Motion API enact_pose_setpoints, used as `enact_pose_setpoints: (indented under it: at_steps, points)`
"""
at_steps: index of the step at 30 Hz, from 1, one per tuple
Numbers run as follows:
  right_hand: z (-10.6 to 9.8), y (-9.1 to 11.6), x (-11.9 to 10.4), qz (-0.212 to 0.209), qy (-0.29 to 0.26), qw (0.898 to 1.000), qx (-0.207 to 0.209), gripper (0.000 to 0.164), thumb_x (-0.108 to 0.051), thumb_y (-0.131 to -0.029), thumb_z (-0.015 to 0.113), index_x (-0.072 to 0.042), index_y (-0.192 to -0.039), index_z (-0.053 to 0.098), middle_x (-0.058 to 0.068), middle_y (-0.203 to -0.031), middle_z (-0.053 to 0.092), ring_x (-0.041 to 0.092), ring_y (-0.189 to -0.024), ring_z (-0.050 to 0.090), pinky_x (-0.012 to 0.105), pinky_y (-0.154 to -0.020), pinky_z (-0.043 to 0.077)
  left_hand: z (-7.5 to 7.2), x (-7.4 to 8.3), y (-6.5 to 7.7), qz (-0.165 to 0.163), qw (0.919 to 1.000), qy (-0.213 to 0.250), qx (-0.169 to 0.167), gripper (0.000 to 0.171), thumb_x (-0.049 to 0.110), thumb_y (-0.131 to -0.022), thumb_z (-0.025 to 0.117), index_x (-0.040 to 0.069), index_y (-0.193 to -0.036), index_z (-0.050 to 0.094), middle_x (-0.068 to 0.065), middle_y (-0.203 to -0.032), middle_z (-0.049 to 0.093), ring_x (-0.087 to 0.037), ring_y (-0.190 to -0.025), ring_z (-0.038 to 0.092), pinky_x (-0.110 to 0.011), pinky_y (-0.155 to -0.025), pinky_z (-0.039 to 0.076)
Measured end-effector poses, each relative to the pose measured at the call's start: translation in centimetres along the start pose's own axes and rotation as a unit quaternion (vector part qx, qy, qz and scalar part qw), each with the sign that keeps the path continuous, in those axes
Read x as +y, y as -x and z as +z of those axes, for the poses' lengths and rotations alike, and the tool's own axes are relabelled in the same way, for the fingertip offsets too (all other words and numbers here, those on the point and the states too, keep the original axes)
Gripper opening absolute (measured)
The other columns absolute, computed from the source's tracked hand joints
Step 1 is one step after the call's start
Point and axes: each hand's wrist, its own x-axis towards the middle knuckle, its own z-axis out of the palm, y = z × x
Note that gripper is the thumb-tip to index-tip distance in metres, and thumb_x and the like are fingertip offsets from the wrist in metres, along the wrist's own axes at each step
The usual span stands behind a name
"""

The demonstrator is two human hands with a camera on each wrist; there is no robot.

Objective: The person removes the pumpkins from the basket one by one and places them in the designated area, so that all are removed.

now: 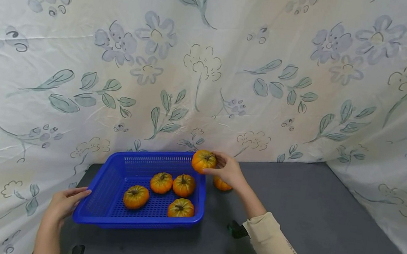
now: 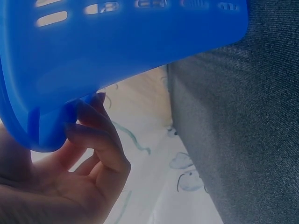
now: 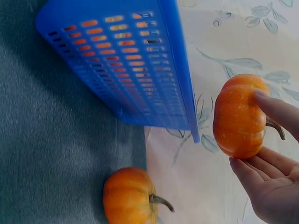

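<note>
My right hand (image 1: 229,171) grips a small orange pumpkin (image 1: 204,161) between thumb and fingers, over the back right corner of a blue plastic basket (image 1: 137,222). In the right wrist view the held pumpkin (image 3: 240,115) is above the rim level, its stem toward the palm. My left hand (image 1: 62,203) holds the basket's left rim, fingers curled under the edge in the left wrist view. Inside the basket lie several pumpkins, among them a front left one (image 1: 136,197) and a front right one (image 1: 181,208). Another pumpkin (image 3: 130,196) sits on the table outside, right of the basket.
The dark grey table (image 1: 293,207) extends to the right of the basket. A floral cloth (image 1: 212,59) hangs behind it and along both sides. Near the right sleeve (image 1: 280,248) a small black piece (image 1: 238,229) shows at the wrist.
</note>
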Motion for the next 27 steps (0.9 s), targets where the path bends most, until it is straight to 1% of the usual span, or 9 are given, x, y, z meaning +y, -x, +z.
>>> enact_pose_setpoints:
  at_steps: [4, 9, 14, 22, 27]
  points:
    - [-0.9, 0.0, 0.4, 0.016, 0.007, 1.0, 0.007, 0.071, -0.015, -0.082, 0.079, -0.006, -0.144, 0.047, 0.017, -0.151, 0.044, 0.034, -0.14, 0.043, 0.045, -0.113, 0.038, 0.0, 0.1, 0.1, -0.001, 1.0, 0.0, -0.002, 0.071, 0.037, -0.093, 0.064, -0.012, -0.14, 0.042, -0.031, -0.123, 0.06, -0.006, -0.077, 0.064, -0.031, -0.069, 0.056]
    - [-2.3, -0.2, 1.0, 0.017, 0.015, 1.0, 0.015, 0.071, -0.015, -0.084, 0.077, -0.002, -0.145, 0.043, 0.021, -0.151, 0.042, 0.036, -0.14, 0.042, 0.046, -0.114, 0.037, 0.0, 0.1, 0.2, 0.001, 1.0, -0.001, -0.004, 0.072, 0.037, -0.092, 0.064, -0.012, -0.14, 0.042, -0.03, -0.121, 0.061, -0.007, -0.078, 0.064, -0.031, -0.069, 0.056]
    - [-3.6, -0.3, 1.4, 0.033, 0.023, 0.999, 0.023, 0.073, -0.016, -0.084, 0.077, -0.002, -0.146, 0.041, 0.022, -0.151, 0.041, 0.037, -0.139, 0.041, 0.046, -0.114, 0.037, -0.1, 0.1, 0.2, 0.0, 1.0, 0.001, -0.003, 0.073, 0.037, -0.092, 0.065, -0.012, -0.14, 0.042, -0.027, -0.117, 0.064, -0.006, -0.077, 0.063, -0.03, -0.069, 0.056]
    - [-5.7, -0.2, 3.1, 0.047, 0.031, 0.997, 0.046, 0.074, -0.016, -0.084, 0.077, -0.001, -0.147, 0.04, 0.022, -0.151, 0.041, 0.037, -0.14, 0.041, 0.046, -0.114, 0.036, 0.0, 0.3, 0.2, -0.004, 1.0, 0.001, -0.002, 0.073, 0.038, -0.091, 0.065, -0.012, -0.14, 0.041, -0.031, -0.123, 0.06, -0.006, -0.077, 0.063, -0.031, -0.069, 0.056]
    - [-6.4, -0.2, 4.3, 0.056, 0.042, 0.996, 0.064, 0.073, -0.015, -0.084, 0.076, 0.0, -0.146, 0.04, 0.023, -0.15, 0.042, 0.037, -0.139, 0.042, 0.046, -0.113, 0.038, -0.1, 0.3, 0.2, -0.006, 1.0, 0.003, -0.005, 0.073, 0.038, -0.091, 0.065, -0.012, -0.14, 0.042, -0.03, -0.123, 0.061, -0.006, -0.077, 0.063, -0.031, -0.069, 0.056]
